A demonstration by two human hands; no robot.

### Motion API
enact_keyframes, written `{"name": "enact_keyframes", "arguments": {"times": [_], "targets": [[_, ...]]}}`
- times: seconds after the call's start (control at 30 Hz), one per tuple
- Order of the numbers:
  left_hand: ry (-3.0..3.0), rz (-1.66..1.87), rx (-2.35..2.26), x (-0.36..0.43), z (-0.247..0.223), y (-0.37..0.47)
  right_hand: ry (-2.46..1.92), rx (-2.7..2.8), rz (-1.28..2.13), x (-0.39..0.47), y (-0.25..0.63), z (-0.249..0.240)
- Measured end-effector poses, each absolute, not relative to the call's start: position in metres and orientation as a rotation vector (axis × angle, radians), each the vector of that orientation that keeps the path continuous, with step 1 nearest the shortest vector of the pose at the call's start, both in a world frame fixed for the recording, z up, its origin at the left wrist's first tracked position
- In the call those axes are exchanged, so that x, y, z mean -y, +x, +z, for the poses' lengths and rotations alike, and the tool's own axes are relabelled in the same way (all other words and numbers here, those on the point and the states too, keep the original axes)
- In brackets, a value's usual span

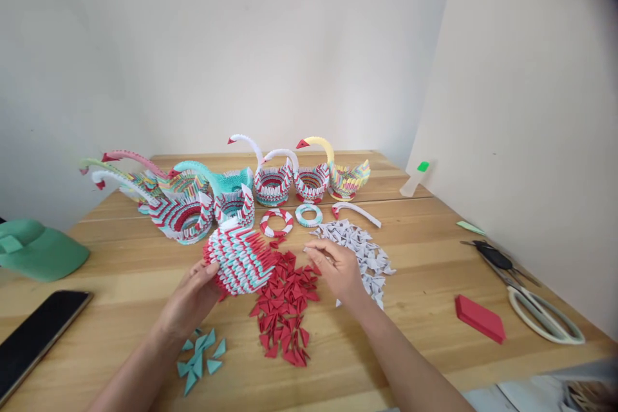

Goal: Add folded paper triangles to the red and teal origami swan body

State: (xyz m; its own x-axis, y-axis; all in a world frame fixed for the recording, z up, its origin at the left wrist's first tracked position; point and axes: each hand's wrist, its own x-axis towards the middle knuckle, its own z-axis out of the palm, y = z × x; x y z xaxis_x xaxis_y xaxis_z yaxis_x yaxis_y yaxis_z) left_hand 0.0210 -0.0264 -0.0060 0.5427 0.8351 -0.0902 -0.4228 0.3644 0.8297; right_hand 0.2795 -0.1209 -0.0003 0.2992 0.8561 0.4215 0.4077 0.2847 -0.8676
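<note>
Over the wooden table (405, 347), slightly toward its left edge, sits a striped modular-origami body (239, 261), likely light, springy, fragile; best cupped along its side. The left hand (197, 286) half-curls around it. The right hand's (338, 267) thumb and forefinger nearly meet, contents unclear, near red paper triangles (287, 296).
</note>
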Motion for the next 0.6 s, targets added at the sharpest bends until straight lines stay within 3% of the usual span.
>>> {"name": "enact_keyframes", "arguments": {"times": [0.17, 0.6], "targets": [[0.942, 0.801, -0.580, 0.035, -0.002, 0.020, -1.199, 1.053, 0.786, 0.120, 0.275, -0.001], [1.139, 0.695, -0.409, 0.039, -0.006, 0.021, -1.192, 1.030, 0.863, 0.118, 0.263, 0.027]]}}
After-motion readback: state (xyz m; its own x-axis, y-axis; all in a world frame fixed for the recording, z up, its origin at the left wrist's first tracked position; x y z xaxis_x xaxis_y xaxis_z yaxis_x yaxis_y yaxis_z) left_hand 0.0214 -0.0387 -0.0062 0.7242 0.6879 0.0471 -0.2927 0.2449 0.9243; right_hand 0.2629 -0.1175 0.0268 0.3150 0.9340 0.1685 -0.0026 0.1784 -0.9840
